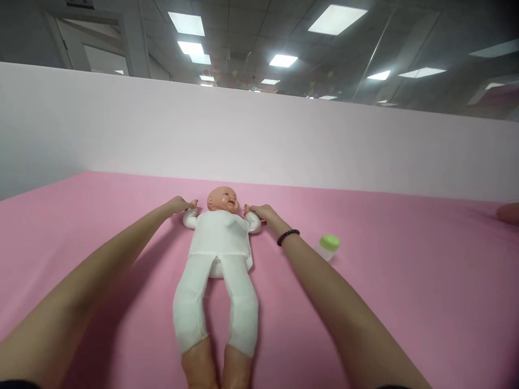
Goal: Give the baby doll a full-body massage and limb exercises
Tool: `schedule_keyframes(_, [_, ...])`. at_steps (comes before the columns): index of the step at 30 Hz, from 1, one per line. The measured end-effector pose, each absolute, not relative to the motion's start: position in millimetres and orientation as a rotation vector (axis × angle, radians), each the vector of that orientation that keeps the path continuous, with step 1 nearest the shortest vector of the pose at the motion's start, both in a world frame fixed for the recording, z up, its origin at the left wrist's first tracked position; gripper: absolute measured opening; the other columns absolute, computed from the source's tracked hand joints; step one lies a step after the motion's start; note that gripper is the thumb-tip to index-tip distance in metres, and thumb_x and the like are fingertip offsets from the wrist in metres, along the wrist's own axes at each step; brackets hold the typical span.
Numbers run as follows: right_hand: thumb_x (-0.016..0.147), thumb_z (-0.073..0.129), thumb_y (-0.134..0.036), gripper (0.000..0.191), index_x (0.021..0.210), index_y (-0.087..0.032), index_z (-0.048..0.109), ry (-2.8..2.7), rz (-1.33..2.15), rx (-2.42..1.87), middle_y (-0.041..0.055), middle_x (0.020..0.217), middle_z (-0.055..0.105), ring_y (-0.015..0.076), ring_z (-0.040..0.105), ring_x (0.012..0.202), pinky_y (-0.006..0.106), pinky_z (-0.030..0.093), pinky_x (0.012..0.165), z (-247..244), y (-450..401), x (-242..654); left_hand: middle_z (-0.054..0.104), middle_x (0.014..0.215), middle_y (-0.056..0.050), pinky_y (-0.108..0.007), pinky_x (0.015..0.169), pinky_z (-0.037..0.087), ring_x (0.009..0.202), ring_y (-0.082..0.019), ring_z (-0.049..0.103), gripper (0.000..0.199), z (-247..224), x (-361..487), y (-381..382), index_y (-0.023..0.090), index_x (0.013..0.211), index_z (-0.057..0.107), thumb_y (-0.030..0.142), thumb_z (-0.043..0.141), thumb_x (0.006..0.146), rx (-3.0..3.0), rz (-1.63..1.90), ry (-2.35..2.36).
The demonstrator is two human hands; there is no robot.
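A baby doll [221, 232] in a white cloth suit lies on its back, head away from me and legs toward me. My left hand [177, 206] is closed at the doll's hand on the left, its fingers pinching there beside the white sleeve. On the other side, my right hand [263, 212] grips the doll's other hand, which pokes out near the head. Both doll arms are bent upward beside the head. A dark beaded band [288, 236] circles my right wrist. The doll's feet run out of the bottom of the view.
A bottle with a green cap [330, 242] lies right of the doll, partly behind my right forearm. The pink surface [405, 270] meets a white wall [259, 138] at the back. At the far right edge sits a skin-toned shape [508, 213], cut off by the frame.
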State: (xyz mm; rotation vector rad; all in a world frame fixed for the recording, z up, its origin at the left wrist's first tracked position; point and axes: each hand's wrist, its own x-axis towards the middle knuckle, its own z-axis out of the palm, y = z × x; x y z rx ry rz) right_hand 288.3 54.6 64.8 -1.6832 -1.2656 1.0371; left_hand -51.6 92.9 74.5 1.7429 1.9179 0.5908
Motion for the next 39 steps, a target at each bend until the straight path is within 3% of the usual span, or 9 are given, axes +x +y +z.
schedule_keyframes(5, [0.077,0.072,-0.039,0.028,0.098,-0.02,0.074,-1.426,1.041,-1.255,0.0077,0.109,0.073,0.0223,0.067,0.098,0.031,0.053,0.08,73,27,309,0.075,0.104,-0.009,-0.038,0.074,0.056,0.096,-0.031,0.069,0.049,54,-77,57,0.023,0.099,0.073,0.067,0.062,0.08,1.82,1.014,1.572])
schedule_keyframes(9, [0.07,0.083,-0.036,0.05,0.117,-0.025,0.07,-1.662,0.961,-1.119,0.009,0.121,0.068,0.0256,0.064,0.109,0.038,0.052,0.09,85,-11,331,0.071,0.102,-0.008,-0.039,0.078,0.058,0.091,-0.025,0.068,0.033,34,-96,15,0.027,0.11,0.061,0.05,0.062,0.088,2.119,1.414,1.453])
schedule_keyframes(15, [0.083,0.069,-0.019,0.016,0.098,-0.019,0.062,-2.244,1.21,-0.93,0.0015,0.089,0.067,0.016,0.063,0.084,0.037,0.049,0.091,93,-54,346,0.075,0.114,-0.001,-0.033,0.097,0.056,0.1,-0.016,0.071,0.019,37,-115,-28,0.026,0.099,0.062,0.01,0.058,0.091,3.26,0.761,0.391])
schedule_keyframes(18, [0.084,0.057,-0.007,0.015,0.093,-0.019,0.061,-2.428,1.116,-0.868,0.003,0.089,0.067,0.0171,0.062,0.092,0.036,0.049,0.091,85,-60,342,0.075,0.122,-0.003,-0.032,0.106,0.052,0.111,-0.015,0.069,0.023,54,-104,-37,0.023,0.1,0.064,0.005,0.054,0.092,3.456,0.66,0.185])
schedule_keyframes(23, [0.089,0.048,-0.003,0.024,0.09,-0.021,0.064,-2.508,1.051,-0.941,0.0043,0.093,0.069,0.0179,0.059,0.099,0.035,0.048,0.091,73,-65,335,0.076,0.119,-0.004,-0.029,0.111,0.048,0.113,-0.015,0.068,0.024,67,-89,-40,0.02,0.107,0.068,0.008,0.053,0.092,3.492,0.616,0.177])
schedule_keyframes(28, [0.091,0.067,-0.024,0.006,0.097,-0.021,0.068,-2.318,1.109,-0.943,0.006,0.093,0.07,0.0202,0.062,0.101,0.036,0.051,0.093,75,-60,340,0.075,0.112,-0.006,-0.031,0.1,0.055,0.107,-0.019,0.067,0.038,39,-101,-36,0.021,0.13,0.058,0.014,0.056,0.093,3.115,0.938,0.527])
schedule_keyframes(33, [0.081,0.081,-0.043,0.046,0.12,-0.023,0.069,-1.684,1.103,-1.076,0.0111,0.123,0.068,0.0258,0.062,0.116,0.039,0.052,0.099,78,-28,334,0.066,0.111,-0.005,-0.032,0.087,0.056,0.102,-0.021,0.065,0.027,29,-92,-3,0.026,0.122,0.056,0.029,0.06,0.095,2.184,1.493,1.171])
schedule_keyframes(36, [0.078,0.081,-0.052,0.052,0.119,-0.023,0.071,-1.316,1.115,-1.122,0.0111,0.129,0.066,0.027,0.06,0.122,0.037,0.051,0.099,71,3,318,0.069,0.111,-0.006,-0.035,0.088,0.055,0.102,-0.024,0.066,0.038,41,-72,31,0.023,0.112,0.064,0.054,0.065,0.09,1.75,1.382,1.456])
schedule_keyframes(39, [0.071,0.083,-0.057,0.05,0.1,-0.017,0.075,-1.093,1.211,-1.234,0.0103,0.106,0.072,0.0235,0.065,0.098,0.032,0.051,0.082,58,29,304,0.074,0.106,-0.009,-0.034,0.078,0.056,0.098,-0.028,0.069,0.055,50,-56,61,0.02,0.104,0.07,0.069,0.066,0.08,1.468,1.068,1.516])
